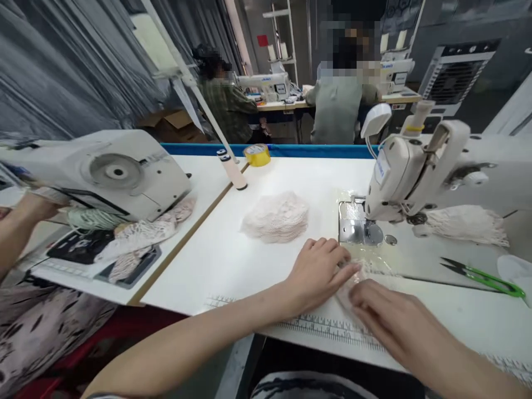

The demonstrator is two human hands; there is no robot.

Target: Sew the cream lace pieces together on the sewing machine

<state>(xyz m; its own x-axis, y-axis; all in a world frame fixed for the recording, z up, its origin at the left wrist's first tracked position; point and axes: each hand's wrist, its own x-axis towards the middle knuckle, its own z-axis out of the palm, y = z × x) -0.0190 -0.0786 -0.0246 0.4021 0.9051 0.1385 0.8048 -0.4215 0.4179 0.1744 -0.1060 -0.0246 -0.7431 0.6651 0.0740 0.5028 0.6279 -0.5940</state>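
A small piece of pale pink lace fabric [344, 295] lies between my hands at the table's front edge, mostly covered by them. My left hand [318, 274] is closed on its far side, fingers bent and thumb reaching towards the right hand. My right hand [388, 310] pinches the near part with curled fingers. Just beyond them is the sewing machine [380, 172] with its metal needle plate [353, 227]. A stack of the same pale lace pieces [276, 217] rests on the white table to the left of the machine.
Green-handled thread snips [486, 278] lie at right, by more lace [467, 224] under the machine arm. A thread cone [233, 170] and yellow tape roll [256, 155] stand at the back. On the left, a co-worker's arm [25, 221] reaches to another sewing machine [120, 172].
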